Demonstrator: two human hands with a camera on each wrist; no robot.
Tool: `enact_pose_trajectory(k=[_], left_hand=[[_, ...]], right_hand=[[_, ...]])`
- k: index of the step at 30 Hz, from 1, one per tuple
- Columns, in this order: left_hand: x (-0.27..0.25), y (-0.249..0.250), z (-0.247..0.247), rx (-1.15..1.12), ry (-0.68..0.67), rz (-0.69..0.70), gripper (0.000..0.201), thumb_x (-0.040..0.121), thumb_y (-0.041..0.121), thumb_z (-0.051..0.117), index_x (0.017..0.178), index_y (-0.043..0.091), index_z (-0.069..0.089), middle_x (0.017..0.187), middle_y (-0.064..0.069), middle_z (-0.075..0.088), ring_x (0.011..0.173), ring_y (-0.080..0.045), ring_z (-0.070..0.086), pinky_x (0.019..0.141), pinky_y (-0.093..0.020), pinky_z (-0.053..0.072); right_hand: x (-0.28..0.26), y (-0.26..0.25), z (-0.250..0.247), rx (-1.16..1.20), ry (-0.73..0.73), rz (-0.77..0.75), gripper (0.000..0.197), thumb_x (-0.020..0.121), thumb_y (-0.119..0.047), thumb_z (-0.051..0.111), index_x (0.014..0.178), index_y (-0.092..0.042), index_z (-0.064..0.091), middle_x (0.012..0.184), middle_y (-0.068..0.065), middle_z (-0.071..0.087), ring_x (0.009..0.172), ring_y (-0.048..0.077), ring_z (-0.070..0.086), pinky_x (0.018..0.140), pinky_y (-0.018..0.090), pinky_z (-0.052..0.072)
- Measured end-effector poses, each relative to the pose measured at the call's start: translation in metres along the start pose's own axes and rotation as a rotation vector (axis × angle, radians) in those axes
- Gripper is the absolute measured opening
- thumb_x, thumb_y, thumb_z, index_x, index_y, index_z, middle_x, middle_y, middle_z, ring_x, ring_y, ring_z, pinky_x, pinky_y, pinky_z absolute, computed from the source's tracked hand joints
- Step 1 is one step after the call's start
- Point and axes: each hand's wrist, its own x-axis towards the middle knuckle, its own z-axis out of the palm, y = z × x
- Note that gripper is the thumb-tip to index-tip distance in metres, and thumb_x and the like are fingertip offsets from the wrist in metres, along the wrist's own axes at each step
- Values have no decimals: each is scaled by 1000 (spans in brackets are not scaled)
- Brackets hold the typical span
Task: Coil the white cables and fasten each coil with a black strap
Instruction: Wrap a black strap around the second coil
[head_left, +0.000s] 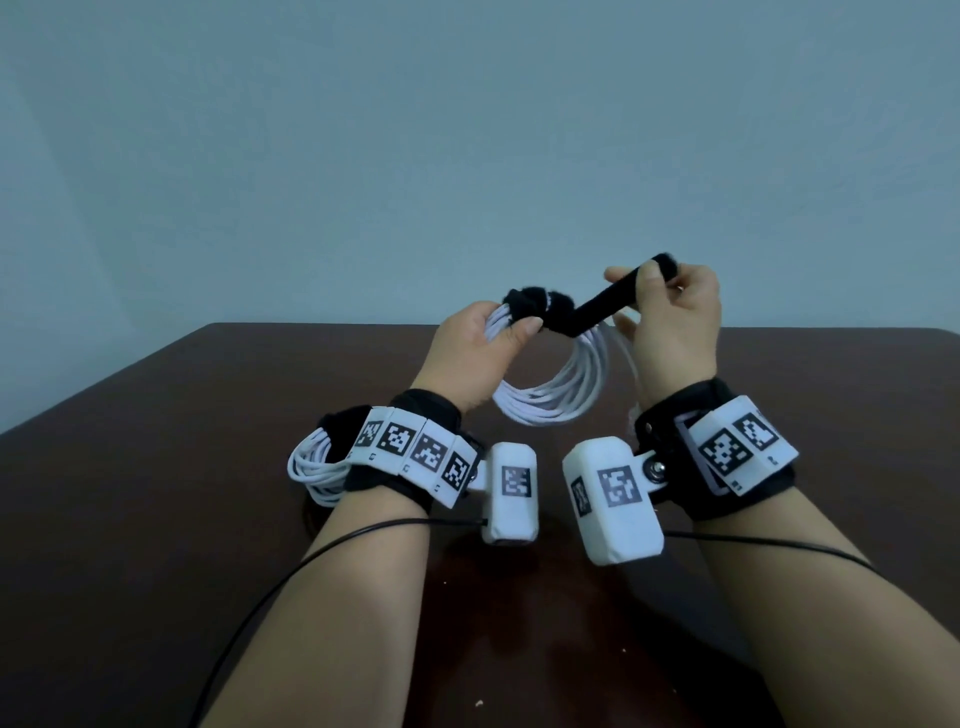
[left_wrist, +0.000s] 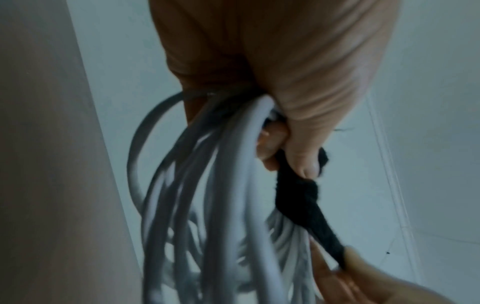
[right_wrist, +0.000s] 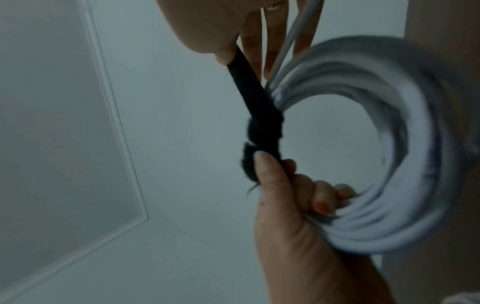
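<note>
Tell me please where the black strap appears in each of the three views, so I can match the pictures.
Head view: the black strap is above the centre, stretched from the coil top up-right to the right hand.
Left wrist view: the strap runs down-right, right of centre.
Right wrist view: the strap runs diagonally at centre.
Shared landmark: the left hand's thumb pressing the wrapped strap onto the white cable coil.

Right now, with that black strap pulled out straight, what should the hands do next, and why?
Probably the right hand should swing the black strap over the coil and press its free end down. The strap already circles the bundle beside the left hand, but its tail stands loose, so the coil is not yet fastened.
</note>
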Motion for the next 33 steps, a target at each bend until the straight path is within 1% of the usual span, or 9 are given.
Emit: enact_pose_trajectory(k=[6,9,11,14,19,21,24,28,33], left_hand=[[4,-3,-7,117,49,-88,30,91,34,58,71,15,49,65,-1,50,62,-19,47,58,-29,35],[5,-1,-7,282,2,-76,29,92,37,55,74,14,50,65,2,49,61,-16,45,51,-27,30],[5,3,-3,378,-54,-47,30,91,35,54,68,17,47,64,1,50,61,-18,46,52,-30,31],[2,6,1,400,-150,-3,23,88,32,58,75,12,57,74,-5,61,72,-24,57,63,-34,42],[-5,10,4,279,-242,56,17,83,26,67,97,17,67,90,0,71,84,-12,65,77,-28,50],[-6,11,5,253,-269,104,6,83,22,68,83,22,62,76,8,65,70,-3,59,64,-16,45],[-4,9,5,246,-259,147,18,82,22,70,73,17,56,64,7,54,59,-7,48,57,-22,37],[-3,7,5,242,-249,187,27,81,20,70,66,25,49,62,9,49,57,-4,44,55,-20,35],[-6,11,12,92,-202,87,35,79,13,73,99,17,45,71,8,59,62,-6,54,63,-18,44]], right_hand=[[-11,-19,0,165,-477,-176,19,88,7,54,83,-12,50,69,-5,72,77,11,70,77,23,54],[-11,-25,-3,-32,-751,-177,11,78,-8,66,80,-15,57,83,2,72,87,20,68,87,31,53],[-9,-25,-5,-274,-831,-258,12,72,-18,69,74,-25,60,93,-3,67,95,12,62,96,22,44],[-5,-25,-8,-457,-773,-297,15,70,-22,73,70,-30,60,101,-16,56,100,2,54,99,15,33],[-3,-18,-9,-429,-658,-248,22,79,-7,72,71,-23,60,100,-6,57,82,-19,51,81,-1,32],[-1,-12,-8,-407,-594,-197,22,81,-9,71,71,-24,58,97,-1,58,82,-10,54,77,0,35],[-2,-6,-6,-251,-522,4,13,75,-20,69,69,-16,58,79,9,59,76,19,56,73,28,45],[-1,-2,1,-218,-466,99,16,66,-25,61,65,-14,49,66,8,50,68,21,49,62,31,39],[2,4,-2,-231,-466,125,16,73,-17,62,73,-20,46,72,6,51,67,22,51,60,36,43]])
